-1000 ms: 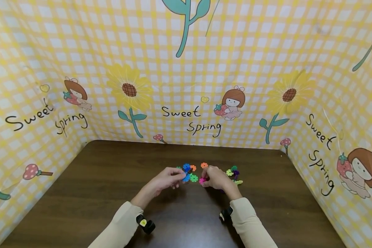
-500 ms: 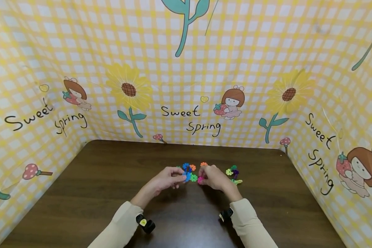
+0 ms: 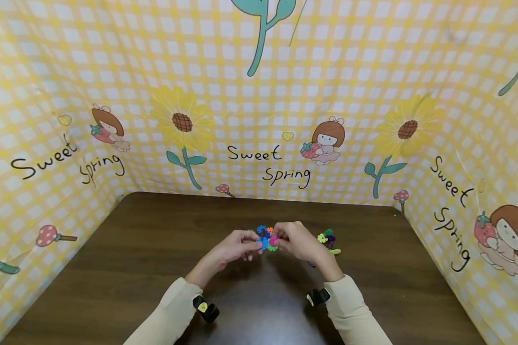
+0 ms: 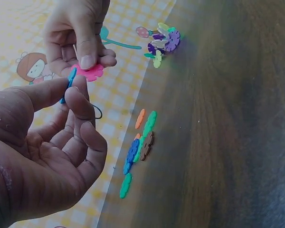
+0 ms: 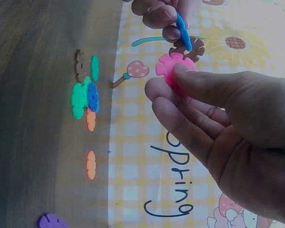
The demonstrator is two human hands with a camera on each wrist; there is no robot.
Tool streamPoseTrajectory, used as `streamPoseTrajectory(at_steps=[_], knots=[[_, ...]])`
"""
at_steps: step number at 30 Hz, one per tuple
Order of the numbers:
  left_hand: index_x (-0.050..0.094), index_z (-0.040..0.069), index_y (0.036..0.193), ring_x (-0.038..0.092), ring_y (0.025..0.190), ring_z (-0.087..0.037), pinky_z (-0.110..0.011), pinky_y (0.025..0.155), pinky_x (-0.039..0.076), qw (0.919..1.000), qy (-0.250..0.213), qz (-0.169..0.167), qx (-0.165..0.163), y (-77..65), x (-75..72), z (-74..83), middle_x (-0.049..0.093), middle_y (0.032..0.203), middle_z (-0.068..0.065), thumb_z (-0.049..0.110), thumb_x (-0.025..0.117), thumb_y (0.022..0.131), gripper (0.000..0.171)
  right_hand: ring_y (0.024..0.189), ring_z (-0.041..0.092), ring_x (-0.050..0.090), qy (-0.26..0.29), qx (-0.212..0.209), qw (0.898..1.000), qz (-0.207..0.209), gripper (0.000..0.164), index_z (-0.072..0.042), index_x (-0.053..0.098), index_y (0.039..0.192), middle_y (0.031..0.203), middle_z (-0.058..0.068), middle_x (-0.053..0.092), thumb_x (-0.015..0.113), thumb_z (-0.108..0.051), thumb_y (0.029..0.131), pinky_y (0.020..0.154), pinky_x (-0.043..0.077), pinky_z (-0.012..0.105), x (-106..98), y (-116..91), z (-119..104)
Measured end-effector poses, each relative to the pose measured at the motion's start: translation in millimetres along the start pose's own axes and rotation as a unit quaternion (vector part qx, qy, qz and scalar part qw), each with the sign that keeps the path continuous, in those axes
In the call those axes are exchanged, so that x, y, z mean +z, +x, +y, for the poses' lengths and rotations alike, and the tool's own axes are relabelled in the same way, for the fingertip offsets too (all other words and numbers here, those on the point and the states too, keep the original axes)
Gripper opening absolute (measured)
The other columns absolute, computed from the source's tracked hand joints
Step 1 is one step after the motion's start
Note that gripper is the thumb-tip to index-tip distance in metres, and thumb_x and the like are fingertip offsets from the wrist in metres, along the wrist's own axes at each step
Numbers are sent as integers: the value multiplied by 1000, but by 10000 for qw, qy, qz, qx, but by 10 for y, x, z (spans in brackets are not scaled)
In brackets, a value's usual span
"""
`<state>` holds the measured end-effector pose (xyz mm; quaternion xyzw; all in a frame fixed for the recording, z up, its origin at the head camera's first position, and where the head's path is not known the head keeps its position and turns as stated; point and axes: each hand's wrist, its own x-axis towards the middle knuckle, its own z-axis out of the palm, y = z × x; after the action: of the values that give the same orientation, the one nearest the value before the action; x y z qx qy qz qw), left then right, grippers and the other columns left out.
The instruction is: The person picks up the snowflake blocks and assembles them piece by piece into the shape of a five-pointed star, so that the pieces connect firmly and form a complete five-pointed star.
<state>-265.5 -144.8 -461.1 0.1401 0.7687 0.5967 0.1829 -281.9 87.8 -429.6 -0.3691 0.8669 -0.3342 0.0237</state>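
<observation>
My left hand point(image 3: 237, 250) pinches a blue notched snowflake disc point(image 4: 68, 85) between thumb and index finger. A pink notched disc point(image 5: 170, 69) is pinched by my right hand point(image 3: 301, 242), thumb on its face. The two discs meet edge to edge above the table, the blue one seen edge-on in both wrist views. Beside the blue disc, a brown disc point(image 5: 195, 49) shows behind the pink one in the right wrist view. In the left wrist view, the right hand point(image 4: 78, 35) is just beyond the left fingertips.
Loose discs lie on the wooden table point(image 3: 155, 268) beyond the hands, among them a green disc point(image 4: 126, 185), a dark blue disc point(image 4: 132, 151) and an orange disc point(image 5: 91, 165). A cluster of purple, green and yellow discs point(image 4: 172, 42) sits to the right. A checked cloth point(image 3: 259, 105) surrounds the table.
My right hand has moved left with the pink disc, bringing it up against the blue disc. The left hand has stayed almost in place, still pinching the blue disc.
</observation>
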Motion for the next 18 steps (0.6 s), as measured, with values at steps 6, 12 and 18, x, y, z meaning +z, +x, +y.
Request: streamPoseTrajectory(at_steps=[6, 12, 18], knots=[[65, -1, 106, 57, 62, -13, -28, 62, 46, 9999, -145, 68, -65, 25, -7, 26, 72, 90, -16, 20, 64, 100, 22, 78, 16, 69, -269, -144, 9994, 180, 4, -9, 69, 93, 85, 0, 71, 69, -5, 95, 68, 55, 24, -60, 5, -61], [65, -1, 106, 57, 62, -13, -28, 62, 45, 9999, -120, -30, -72, 15, -15, 33, 71, 90, -16, 21, 63, 100, 23, 80, 20, 70, -206, -251, 9991, 290, 5, -9, 69, 95, 88, 2, 71, 66, -4, 96, 70, 55, 26, -92, 4, -81], [67, -1, 105, 56, 62, -13, -29, 63, 46, 9998, -131, -94, -114, 12, 25, 27, 69, 87, -14, 23, 63, 100, 25, 80, 18, 69, -200, -268, 9989, 314, 6, -10, 69, 94, 87, 0, 72, 67, -5, 95, 71, 54, 26, -83, -30, -63]])
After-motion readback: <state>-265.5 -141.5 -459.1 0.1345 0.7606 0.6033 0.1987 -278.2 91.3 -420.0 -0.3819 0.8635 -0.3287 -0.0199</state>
